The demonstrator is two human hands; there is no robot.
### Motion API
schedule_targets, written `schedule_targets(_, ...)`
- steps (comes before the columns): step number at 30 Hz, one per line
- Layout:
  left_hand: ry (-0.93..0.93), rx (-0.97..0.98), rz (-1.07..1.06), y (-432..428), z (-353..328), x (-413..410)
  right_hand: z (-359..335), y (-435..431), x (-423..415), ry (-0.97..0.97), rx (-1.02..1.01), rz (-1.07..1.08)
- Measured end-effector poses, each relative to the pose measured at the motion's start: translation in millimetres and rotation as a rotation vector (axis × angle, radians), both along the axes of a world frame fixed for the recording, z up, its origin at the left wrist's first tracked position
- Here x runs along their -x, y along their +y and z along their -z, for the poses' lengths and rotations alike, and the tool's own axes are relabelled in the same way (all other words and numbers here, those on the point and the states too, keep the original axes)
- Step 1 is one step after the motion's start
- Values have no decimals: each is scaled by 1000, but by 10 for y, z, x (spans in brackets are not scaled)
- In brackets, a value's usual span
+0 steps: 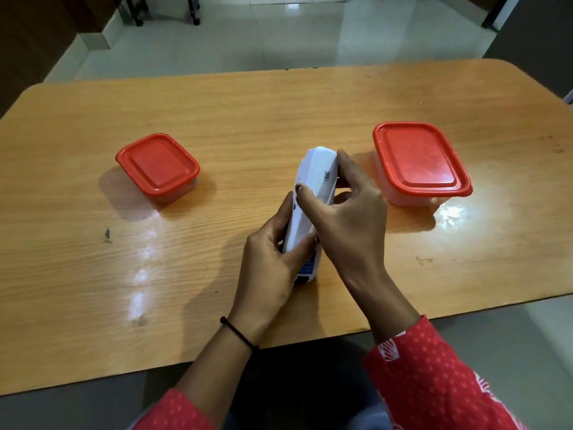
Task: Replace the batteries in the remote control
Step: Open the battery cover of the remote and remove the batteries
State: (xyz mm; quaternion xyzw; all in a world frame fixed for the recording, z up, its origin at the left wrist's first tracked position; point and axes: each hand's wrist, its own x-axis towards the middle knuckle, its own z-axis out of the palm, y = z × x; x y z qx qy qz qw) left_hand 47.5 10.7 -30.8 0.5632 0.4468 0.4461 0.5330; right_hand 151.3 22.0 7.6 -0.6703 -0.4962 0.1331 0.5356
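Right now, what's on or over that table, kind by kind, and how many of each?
Red-lidded containers: 2, a smaller one and a larger one
White remote control: 1, gripped by the left hand and right hand
Total: 3 things

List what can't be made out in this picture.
- Contents of the two boxes, left and right: hidden by red lids, head view.
- Remote buttons: they face away or sit under the left hand and right hand.
- Batteries: none visible; whether the cover is off cannot be told.
- Label print on the remote: too small to read.
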Motion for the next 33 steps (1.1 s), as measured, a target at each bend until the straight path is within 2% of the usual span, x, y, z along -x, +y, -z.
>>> schedule_targets(4,-29,10,-65,27,13,33,-45,20,-90,-47,-42,22)
schedule_targets(9,-132,104,-85,77,-14,82,131,-28,-344,-131,202,38)
schedule_targets(15,-259,260,-55,142,-74,220,268,-103,-512,-414,542,-25)
schedule_targets(17,-258,285,-45,138,-90,262,294,-109,-512,-506,586,-12)
schedule_targets(18,-241,290,-42,139,-88,276,283,-106,-509,-535,558,-8)
schedule_targets(20,-184,281,-34,153,-93,331,215,-89,-467,-535,355,-47)
schedule_targets(22,-94,251,-1,185,-117,418,131,-73,-396,-561,206,-175)
schedule_targets(24,-15,236,76,198,-162,527,102,-74,-299,-623,200,-344)
schedule_targets(26,-26,269,103,198,-201,641,139,-79,-232,-629,175,-443)
schedule_targets(29,-247,365,-54,248,-201,756,176,-110,-178,-607,167,-401)
schedule_targets(31,-456,406,-120,300,-180,771,187,-145,-93,-503,225,-325)
schedule_targets(33,-585,409,-141,325,-154,709,218,-200,46,-387,266,-258)
